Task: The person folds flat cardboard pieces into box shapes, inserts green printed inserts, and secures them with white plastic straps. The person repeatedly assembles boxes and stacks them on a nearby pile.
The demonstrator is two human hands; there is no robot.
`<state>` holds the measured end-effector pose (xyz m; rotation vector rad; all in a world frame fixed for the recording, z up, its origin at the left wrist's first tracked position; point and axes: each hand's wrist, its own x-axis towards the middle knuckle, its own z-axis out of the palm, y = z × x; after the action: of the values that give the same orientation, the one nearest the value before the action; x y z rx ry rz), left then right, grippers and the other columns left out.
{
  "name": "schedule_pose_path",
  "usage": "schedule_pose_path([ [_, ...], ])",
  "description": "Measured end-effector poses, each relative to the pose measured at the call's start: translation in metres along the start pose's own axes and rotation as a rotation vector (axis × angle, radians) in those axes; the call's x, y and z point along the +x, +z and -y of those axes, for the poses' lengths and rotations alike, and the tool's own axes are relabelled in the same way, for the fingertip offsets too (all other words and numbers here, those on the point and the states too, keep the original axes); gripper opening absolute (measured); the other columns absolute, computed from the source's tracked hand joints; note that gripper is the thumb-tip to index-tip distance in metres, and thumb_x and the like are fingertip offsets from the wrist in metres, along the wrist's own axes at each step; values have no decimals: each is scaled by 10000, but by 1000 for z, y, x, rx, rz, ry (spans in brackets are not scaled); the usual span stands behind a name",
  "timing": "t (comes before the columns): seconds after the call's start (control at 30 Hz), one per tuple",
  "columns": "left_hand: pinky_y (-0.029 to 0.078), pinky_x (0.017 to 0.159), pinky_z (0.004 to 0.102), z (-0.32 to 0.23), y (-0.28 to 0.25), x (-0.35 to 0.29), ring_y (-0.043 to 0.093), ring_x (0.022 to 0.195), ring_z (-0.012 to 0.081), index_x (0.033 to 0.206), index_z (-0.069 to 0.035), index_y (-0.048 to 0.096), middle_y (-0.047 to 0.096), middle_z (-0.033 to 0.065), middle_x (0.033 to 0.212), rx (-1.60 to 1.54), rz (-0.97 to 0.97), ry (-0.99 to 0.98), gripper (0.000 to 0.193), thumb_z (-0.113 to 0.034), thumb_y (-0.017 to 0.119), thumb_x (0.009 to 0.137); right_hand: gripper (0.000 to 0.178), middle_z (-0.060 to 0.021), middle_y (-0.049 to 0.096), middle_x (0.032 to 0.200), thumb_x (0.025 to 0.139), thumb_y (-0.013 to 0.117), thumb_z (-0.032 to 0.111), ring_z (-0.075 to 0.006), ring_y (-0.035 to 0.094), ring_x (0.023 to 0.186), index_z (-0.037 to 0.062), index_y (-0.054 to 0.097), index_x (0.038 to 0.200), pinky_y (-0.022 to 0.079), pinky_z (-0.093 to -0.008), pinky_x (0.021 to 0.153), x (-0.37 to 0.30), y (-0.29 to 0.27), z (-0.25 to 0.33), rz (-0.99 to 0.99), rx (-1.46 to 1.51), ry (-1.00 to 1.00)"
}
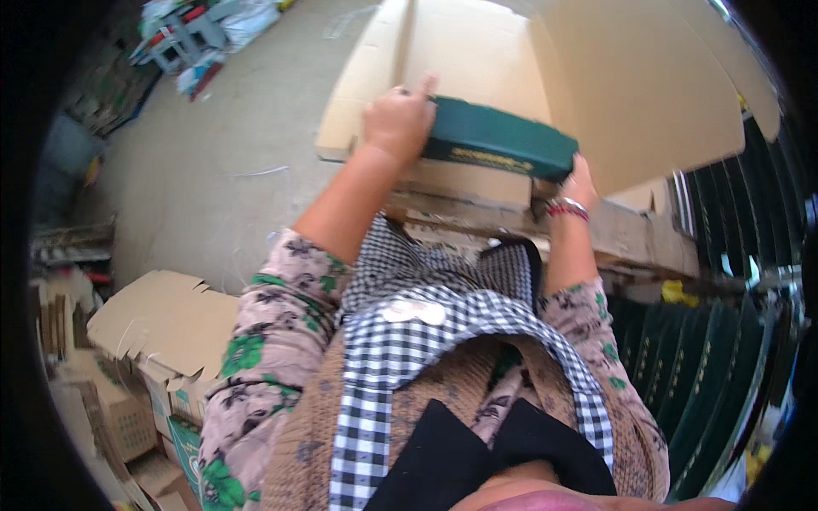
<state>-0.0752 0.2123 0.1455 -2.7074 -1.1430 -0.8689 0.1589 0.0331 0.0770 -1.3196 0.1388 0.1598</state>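
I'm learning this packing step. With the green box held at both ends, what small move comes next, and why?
Probably lower the green box into the open cardboard carton: the left hand and right hand hold its ends just above the carton's opening, flaps spread.

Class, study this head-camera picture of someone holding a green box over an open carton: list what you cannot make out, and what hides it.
- Right hand: fingers hidden behind the green box.
- Inside of the open carton: covered by its flaps and the box.
- Dark green stack at right: bent and cut off by the fisheye rim.
- Items on the floor at top left: too small and blurred to identify.
- Left hand: its palm faces away.
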Motion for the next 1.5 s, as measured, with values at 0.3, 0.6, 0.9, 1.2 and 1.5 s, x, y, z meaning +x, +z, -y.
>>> schedule_pose_path([
  [0.3, 506, 738, 389, -20, -10, -2, 640, 874, 314, 848, -65, 687, 667, 141, 889, -184, 634, 371, 163, -199, 673, 756, 365, 20, 532, 691, 790, 737, 379, -84, 453, 591, 39, 614, 837, 389, -246, 548, -18, -22, 20, 110, -301, 33],
  [0.6, 504, 701, 417, -6, -10, 15, 628, 781, 355, 823, -15, 686, 655, 186, 826, -105, 1001, 521, 130, -31, 619, 711, 169, -121, 624, 797, 671, 739, 88, -306, 604, 768, 36, 628, 787, 487, -399, 696, -114, 9, 94, 742, -1062, -1471],
  [0.9, 511, 728, 407, 1, -54, 16, 631, 798, 347, 885, -14, 694, 654, 197, 858, -143, 1071, 477, 170, -51, 646, 727, 158, -158, 640, 917, 720, 692, 155, -359, 610, 848, 67, 676, 850, 495, -447, 747, -87, 11, 86, 1246, -1708, -781],
  [1.2, 369, 1029, 448, -122, -54, -85, 446, 1250, 333, 1326, -134, 455, 469, 178, 1341, -811, 10, 712, 460, -97, 479, 868, 253, -162, 638, 992, 783, 591, 78, -345, 597, 969, 97, 648, 1029, 477, -418, 839, 28, 2, 122, 702, -1994, -1496],
  [1.5, 462, 910, 389, -66, -107, -62, 568, 1070, 291, 1097, -77, 615, 584, 122, 1141, -1091, -249, 901, 325, -64, 615, 773, 320, -144, 629, 1073, 786, 657, 258, -320, 596, 1007, 88, 617, 1053, 490, -389, 805, -157, 104, 48, 1153, -1578, -1152],
])
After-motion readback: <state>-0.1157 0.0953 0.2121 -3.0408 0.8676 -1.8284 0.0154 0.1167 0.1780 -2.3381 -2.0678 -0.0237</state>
